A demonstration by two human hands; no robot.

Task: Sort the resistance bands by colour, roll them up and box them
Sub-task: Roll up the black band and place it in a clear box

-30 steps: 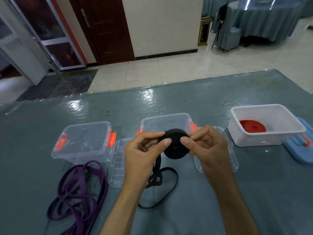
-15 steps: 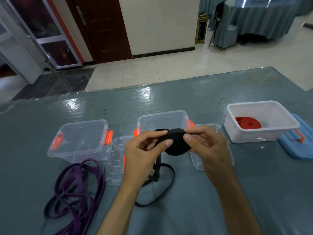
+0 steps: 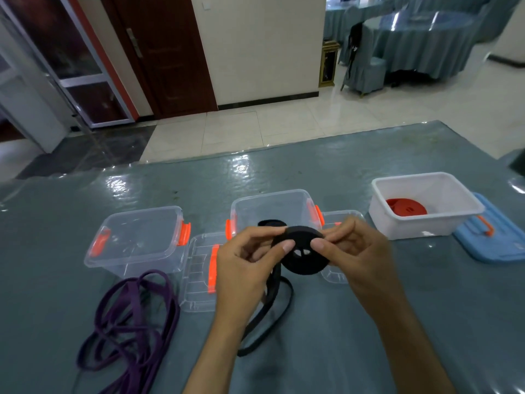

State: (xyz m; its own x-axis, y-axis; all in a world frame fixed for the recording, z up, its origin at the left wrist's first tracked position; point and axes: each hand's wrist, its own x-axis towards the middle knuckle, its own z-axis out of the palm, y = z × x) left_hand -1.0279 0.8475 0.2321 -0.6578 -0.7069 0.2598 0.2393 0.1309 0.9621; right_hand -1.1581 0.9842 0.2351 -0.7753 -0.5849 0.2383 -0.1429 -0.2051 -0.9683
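Black band (image 3: 301,253) is pinched by left hand (image 3: 244,260) and right hand (image 3: 355,251); loose tail is shortened since earlier, so rolling is judged nearly complete

Black rolled rubber band (image 3: 302,253); purple loose rubber bands (image 3: 133,317); red rolled band (image 3: 406,207) in white plastic box (image 3: 426,223); clear plastic boxes (image 3: 139,240) with orange latches.

A banquet hall: draped round tables (image 3: 420,41), covered chairs (image 3: 366,71), glossy tiled floor (image 3: 284,129).

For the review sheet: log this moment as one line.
step: rolling black band | left hand, right hand: pinch roll | tail unrolled | red roll in white box | purple bands loose
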